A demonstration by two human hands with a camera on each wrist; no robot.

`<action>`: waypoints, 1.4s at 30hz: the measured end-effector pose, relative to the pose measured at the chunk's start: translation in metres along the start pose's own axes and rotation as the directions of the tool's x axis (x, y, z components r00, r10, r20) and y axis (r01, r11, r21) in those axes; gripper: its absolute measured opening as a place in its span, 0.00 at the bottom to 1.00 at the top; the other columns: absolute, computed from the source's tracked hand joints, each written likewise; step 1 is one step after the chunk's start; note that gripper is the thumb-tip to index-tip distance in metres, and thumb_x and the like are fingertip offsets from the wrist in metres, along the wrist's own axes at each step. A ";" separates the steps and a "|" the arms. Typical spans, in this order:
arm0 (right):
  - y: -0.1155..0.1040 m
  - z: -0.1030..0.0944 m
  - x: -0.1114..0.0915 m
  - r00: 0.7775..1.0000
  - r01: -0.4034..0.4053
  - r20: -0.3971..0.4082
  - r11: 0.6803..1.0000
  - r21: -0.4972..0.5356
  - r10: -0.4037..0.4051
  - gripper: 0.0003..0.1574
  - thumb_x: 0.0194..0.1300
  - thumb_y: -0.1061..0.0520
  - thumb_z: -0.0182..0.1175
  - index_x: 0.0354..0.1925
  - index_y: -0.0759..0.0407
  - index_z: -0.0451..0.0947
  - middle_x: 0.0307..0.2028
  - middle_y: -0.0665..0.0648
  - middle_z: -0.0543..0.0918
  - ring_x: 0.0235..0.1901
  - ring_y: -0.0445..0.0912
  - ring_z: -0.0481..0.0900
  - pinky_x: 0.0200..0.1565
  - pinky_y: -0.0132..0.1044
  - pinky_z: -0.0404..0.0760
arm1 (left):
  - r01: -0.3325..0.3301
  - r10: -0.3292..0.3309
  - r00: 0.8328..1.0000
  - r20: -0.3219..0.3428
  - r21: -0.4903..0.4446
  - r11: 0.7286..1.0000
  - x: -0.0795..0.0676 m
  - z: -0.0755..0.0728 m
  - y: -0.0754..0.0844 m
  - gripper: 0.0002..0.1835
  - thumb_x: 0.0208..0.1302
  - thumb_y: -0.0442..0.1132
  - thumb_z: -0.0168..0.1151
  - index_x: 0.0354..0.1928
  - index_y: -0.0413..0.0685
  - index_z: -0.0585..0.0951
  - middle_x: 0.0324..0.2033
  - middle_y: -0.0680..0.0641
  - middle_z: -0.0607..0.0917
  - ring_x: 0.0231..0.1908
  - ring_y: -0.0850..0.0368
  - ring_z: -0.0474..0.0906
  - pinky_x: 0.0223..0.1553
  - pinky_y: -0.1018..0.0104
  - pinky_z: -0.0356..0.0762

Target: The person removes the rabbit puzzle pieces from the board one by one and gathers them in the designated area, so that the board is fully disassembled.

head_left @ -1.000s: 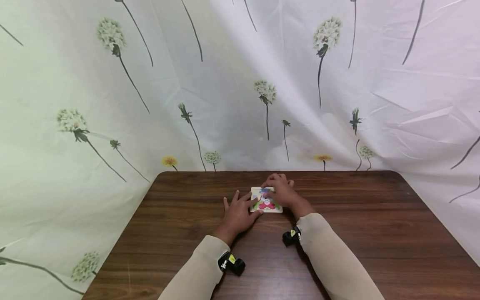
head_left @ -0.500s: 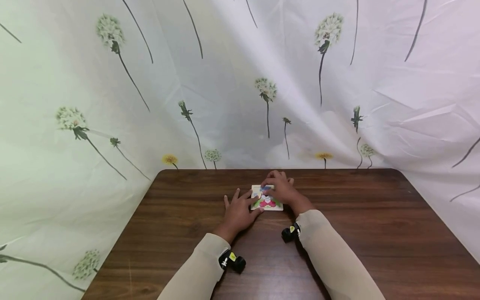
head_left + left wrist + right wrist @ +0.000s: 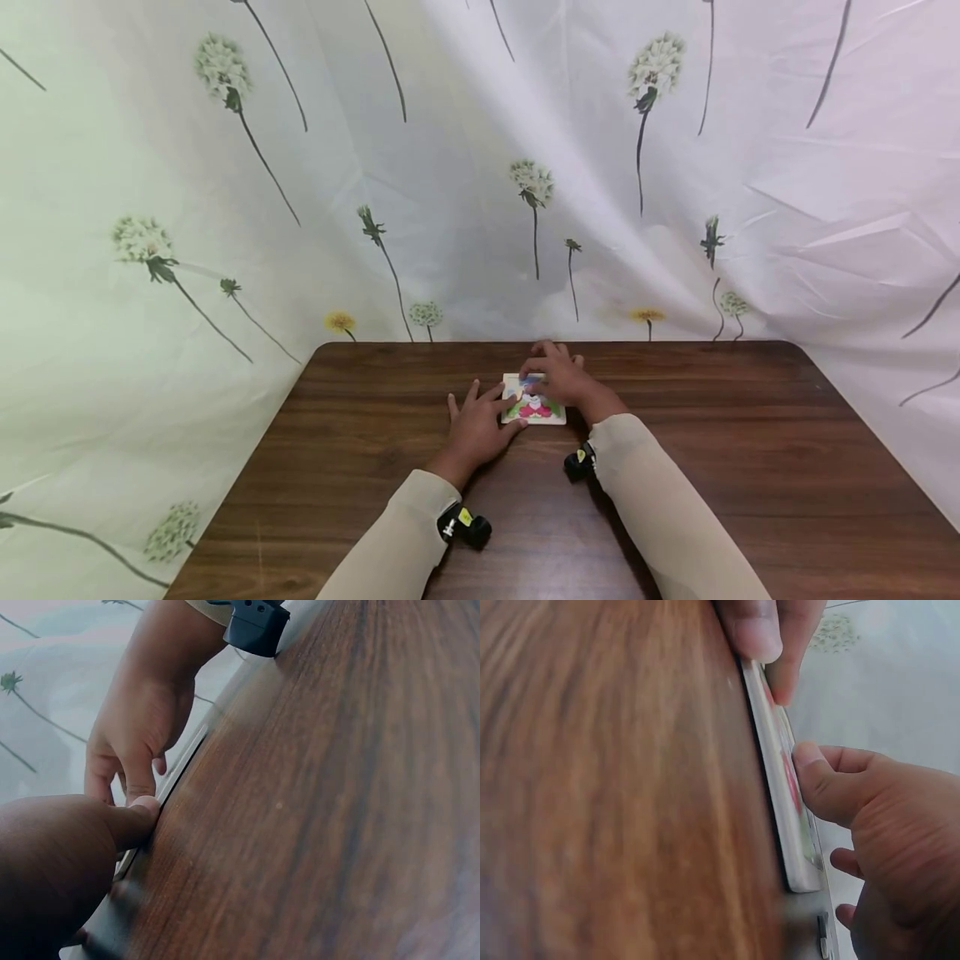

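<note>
A small flat picture board (image 3: 553, 421) with a white border lies near the table's far edge. Its printed cartoon shows pink, green and blue. My left hand (image 3: 476, 427) rests on its left side with spread, mostly straight fingers, the thumb at the near edge. My right hand (image 3: 564, 379) reaches over the upper right, thumb and index fingertips close together on the picture. In the right wrist view the board (image 3: 780, 791) shows a thick pale edge, and the right thumb (image 3: 810, 769) touches its face. Whether anything is pinched there cannot be made out.
The brown wood-grain table (image 3: 360, 442) has rounded far corners. Behind it hangs a white cloth (image 3: 465, 250) printed with dandelions. Both wrists carry black cameras, the left wrist camera (image 3: 474, 530) close above the tabletop.
My right hand shifts and turns slightly over the top of the board, its outer fingers lifting a little farther away. The left hand and the board stay in place.
</note>
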State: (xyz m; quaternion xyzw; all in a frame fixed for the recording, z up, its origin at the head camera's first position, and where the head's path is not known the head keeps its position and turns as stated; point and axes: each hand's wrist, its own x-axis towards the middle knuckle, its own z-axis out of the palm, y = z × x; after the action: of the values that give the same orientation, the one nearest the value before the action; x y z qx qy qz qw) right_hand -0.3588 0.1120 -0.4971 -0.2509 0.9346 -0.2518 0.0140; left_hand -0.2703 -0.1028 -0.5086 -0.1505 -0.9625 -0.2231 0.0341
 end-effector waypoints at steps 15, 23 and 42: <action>-0.013 -0.007 0.006 0.990 -0.048 0.130 0.996 -0.069 0.056 0.03 0.81 0.49 0.65 0.50 0.43 0.81 0.75 0.60 0.67 0.74 0.64 0.62 0.65 0.67 0.60 | 0.001 -0.001 1.000 -0.005 0.002 1.000 -0.001 0.000 -0.001 0.28 0.76 0.62 0.68 0.72 0.64 0.84 0.80 0.48 0.74 0.85 0.30 0.56 0.77 0.13 0.43; -0.018 -0.009 0.006 0.988 -0.053 0.142 0.998 -0.032 0.057 0.05 0.83 0.52 0.63 0.44 0.44 0.77 0.70 0.59 0.68 0.69 0.62 0.63 0.63 0.67 0.59 | -0.008 0.008 1.000 -0.017 0.003 1.000 -0.003 -0.001 0.000 0.27 0.75 0.61 0.68 0.72 0.65 0.84 0.80 0.48 0.75 0.84 0.29 0.57 0.76 0.12 0.44; -0.015 -0.007 0.009 0.995 0.030 0.100 0.999 -0.033 -0.026 0.05 0.78 0.55 0.69 0.42 0.48 0.80 0.47 0.53 0.81 0.49 0.50 0.72 0.55 0.53 0.67 | -0.008 0.008 0.999 -0.031 -0.020 1.000 -0.004 -0.001 0.001 0.27 0.75 0.61 0.69 0.71 0.63 0.85 0.80 0.48 0.75 0.85 0.29 0.57 0.77 0.12 0.43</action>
State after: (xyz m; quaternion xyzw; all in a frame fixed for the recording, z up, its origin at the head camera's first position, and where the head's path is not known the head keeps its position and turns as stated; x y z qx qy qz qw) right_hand -0.3607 0.0995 -0.4831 -0.2765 0.9333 -0.2228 0.0528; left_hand -0.2657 -0.1032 -0.5080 -0.1513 -0.9590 -0.2349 0.0482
